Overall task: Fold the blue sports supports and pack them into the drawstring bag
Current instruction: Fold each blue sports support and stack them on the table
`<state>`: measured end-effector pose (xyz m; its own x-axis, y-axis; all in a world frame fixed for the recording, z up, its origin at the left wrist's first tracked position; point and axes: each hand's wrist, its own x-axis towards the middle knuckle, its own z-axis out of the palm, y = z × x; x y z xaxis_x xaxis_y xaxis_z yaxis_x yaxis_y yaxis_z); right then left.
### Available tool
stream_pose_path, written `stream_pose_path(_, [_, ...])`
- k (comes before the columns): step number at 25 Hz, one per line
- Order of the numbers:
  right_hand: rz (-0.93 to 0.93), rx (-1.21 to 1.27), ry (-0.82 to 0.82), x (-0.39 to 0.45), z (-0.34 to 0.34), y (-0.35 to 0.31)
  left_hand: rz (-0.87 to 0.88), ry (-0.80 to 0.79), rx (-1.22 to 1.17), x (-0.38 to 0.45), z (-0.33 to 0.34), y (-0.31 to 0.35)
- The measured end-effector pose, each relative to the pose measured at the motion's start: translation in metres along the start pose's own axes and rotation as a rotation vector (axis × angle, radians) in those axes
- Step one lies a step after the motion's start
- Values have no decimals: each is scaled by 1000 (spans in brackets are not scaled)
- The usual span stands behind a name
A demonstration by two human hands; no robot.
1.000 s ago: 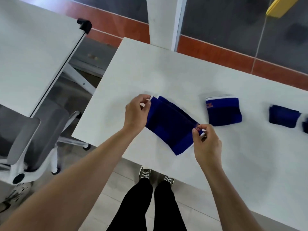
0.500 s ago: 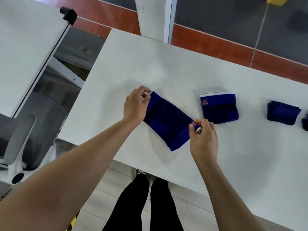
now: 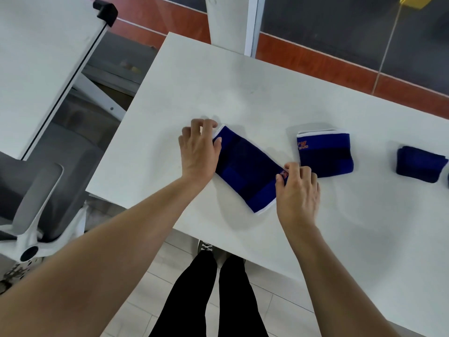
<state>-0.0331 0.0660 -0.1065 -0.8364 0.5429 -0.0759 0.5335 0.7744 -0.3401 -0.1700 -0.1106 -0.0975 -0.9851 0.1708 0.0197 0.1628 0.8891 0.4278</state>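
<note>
A blue sports support [image 3: 245, 169] with white edges lies flat and slanted on the white table [image 3: 243, 93], near its front edge. My left hand [image 3: 199, 149] is at its far left end: the thumb rests on the fabric and the fingers are loosely spread above the table. At the right corner, beside the orange logo, my right hand [image 3: 297, 190] pinches the support between thumb and fingertips. A folded blue support [image 3: 325, 154] lies just to the right, and a darker folded one [image 3: 420, 164] farther right. No drawstring bag is in view.
Another dark piece [image 3: 447, 178] peeks in at the right edge of the view. A grey office chair [image 3: 36, 190] and a second white table [image 3: 36, 57] stand to the left. A white pillar [image 3: 228, 23] rises behind the table. My legs are below the front edge.
The support, held slightly raised a second ago, now lies flat on the table. My left hand's pinch has loosened, with its fingers spread. The right hand stays at the logo corner.
</note>
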Motion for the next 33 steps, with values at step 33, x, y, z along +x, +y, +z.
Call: stream_pose_path(33, [126, 429, -387, -17, -4, -37, -233, -276, -292, -80, -28, -14])
